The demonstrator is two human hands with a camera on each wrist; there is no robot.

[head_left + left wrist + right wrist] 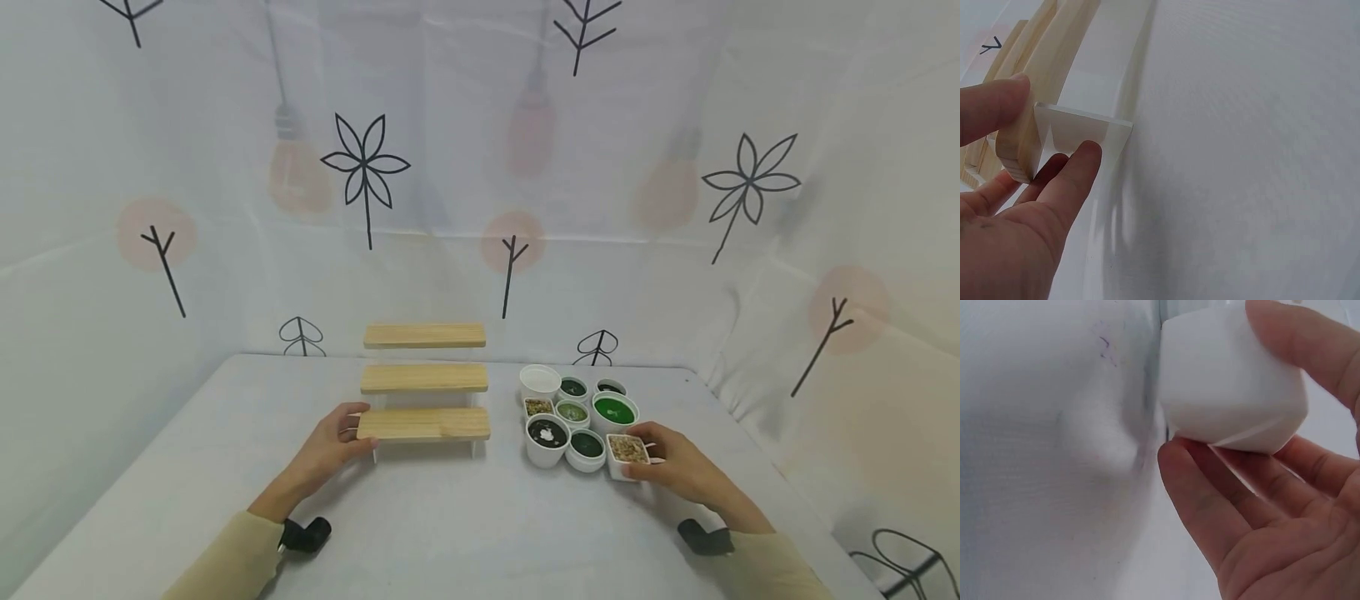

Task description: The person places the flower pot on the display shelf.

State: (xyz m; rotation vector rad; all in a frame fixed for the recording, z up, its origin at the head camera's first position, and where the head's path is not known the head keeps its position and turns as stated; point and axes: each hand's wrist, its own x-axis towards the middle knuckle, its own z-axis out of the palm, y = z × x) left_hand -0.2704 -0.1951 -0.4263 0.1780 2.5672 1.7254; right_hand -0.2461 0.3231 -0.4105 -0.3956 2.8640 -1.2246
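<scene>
A three-step display stand with pale wooden shelves (pixel 423 423) and clear supports is on the white table. At the left end of its lowest shelf, my left hand (pixel 330 450) grips the board. In the left wrist view the thumb (pixel 997 106) lies against the wood, with the fingers on the other side near the clear support (pixel 1079 128). My right hand (pixel 678 467) holds a small square white bowl (pixel 628 452) with brown grainy contents between thumb and fingers. That bowl's blank white side (pixel 1229 375) fills much of the right wrist view; its contents are hidden there.
Several white bowls and cups crowd beside the square bowl, including a bright green one (pixel 615 410), a dark one with a white blot (pixel 547 433) and a pale one (pixel 540 382) at the back. A printed cloth (pixel 450 275) hangs behind the table (pixel 480 533).
</scene>
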